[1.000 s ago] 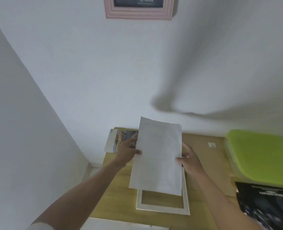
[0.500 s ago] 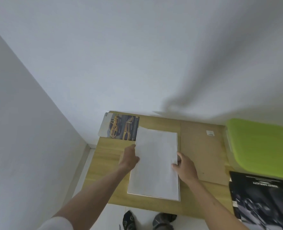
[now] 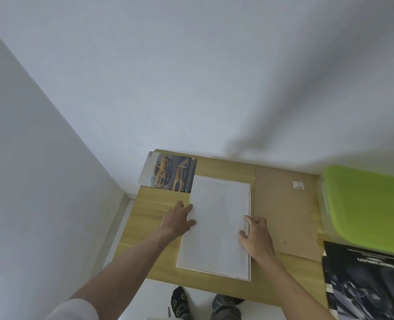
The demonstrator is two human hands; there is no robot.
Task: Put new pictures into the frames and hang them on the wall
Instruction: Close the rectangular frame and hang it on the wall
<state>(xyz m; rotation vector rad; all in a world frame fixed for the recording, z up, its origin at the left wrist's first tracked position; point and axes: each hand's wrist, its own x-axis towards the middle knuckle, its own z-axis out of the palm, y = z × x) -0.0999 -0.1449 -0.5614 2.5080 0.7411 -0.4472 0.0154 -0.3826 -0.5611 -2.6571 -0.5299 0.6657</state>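
I see the plain white paper sheet (image 3: 216,225) lying flat over the white picture frame (image 3: 249,269) on the light wooden table (image 3: 149,218); my left hand (image 3: 177,221) and right hand (image 3: 257,236) press open-fingered on its side edges, gripping nothing

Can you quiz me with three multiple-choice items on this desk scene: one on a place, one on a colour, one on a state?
1. Where is the yellow-car picture?
A. far left corner of the wooden table
B. under the lidded box
C. on the wall

2. What colour is the plastic box lid?
A. red
B. lime green
C. black

3. How is the white paper sheet?
A. rolled up
B. lifted in the air
C. lying flat, left hand and right hand at its edges

Answers: 1 A, it lies by the walls' corner; 2 B, bright lime top; 3 C, the sheet lies level on the table.
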